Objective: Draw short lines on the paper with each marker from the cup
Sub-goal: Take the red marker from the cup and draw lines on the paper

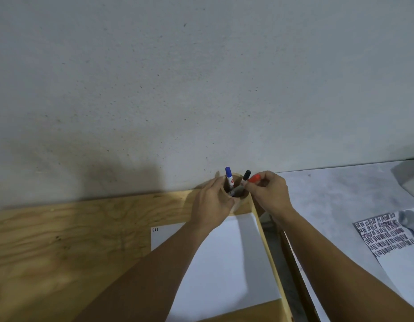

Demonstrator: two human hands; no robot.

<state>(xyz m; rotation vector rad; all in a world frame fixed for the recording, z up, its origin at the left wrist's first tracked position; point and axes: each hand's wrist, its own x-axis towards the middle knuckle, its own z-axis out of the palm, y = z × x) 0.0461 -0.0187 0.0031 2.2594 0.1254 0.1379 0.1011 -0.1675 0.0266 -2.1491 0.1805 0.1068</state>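
Note:
A tan cup (239, 205) stands at the far right corner of the wooden table (62, 240), against the wall. My left hand (213, 203) grips the cup's left side. A blue-capped marker (229, 177) and a black-capped marker (246, 176) stick up out of it. My right hand (269, 194) pinches a red-capped marker (254, 178) just above the cup's right rim. A white sheet of paper (224, 263) lies on the table in front of the cup, partly under my left forearm, with a few small dark marks at its top left corner.
A grey wall rises right behind the table. To the right, past the table's edge and a dark gap, a second sheet (384, 235) covered with rows of dark short lines lies on a pale grey surface (340, 194).

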